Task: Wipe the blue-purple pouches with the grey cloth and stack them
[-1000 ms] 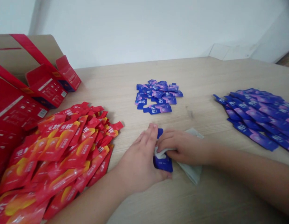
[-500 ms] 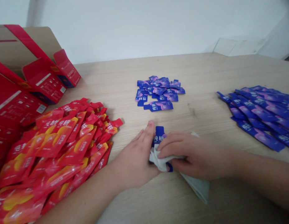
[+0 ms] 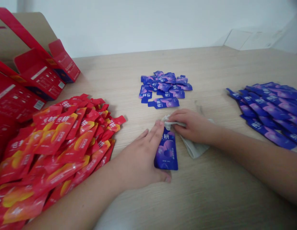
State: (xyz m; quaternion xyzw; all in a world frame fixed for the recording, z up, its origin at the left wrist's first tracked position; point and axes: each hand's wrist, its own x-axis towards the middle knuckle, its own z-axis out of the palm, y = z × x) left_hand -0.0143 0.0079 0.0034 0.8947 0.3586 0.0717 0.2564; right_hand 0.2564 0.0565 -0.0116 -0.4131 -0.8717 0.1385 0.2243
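A purple-blue sachet [image 3: 167,151] lies flat on the table, its printed face up and its narrow neck pointing away from me. My left hand [image 3: 141,156] rests along the sachet's left edge, fingers stretched out and thumb near its bottom corner. Pinched in the fingers of my right hand [image 3: 192,125] is a white cloth [image 3: 195,148], which covers the sachet's neck. Part of the cloth trails on the table below that hand.
Red and orange sachets [image 3: 64,140] lie heaped at the left, beside red printed cartons [image 3: 42,75]. A small scatter of purple-blue sachets [image 3: 164,84] lies ahead. More overlap in a pile [image 3: 274,107] at the right. A white wall [image 3: 148,25] borders the table's back.
My right hand has moved the cloth away from me, from the sachet's lower part up to its neck, uncovering the printed face. My left hand stays at the sachet's left edge.
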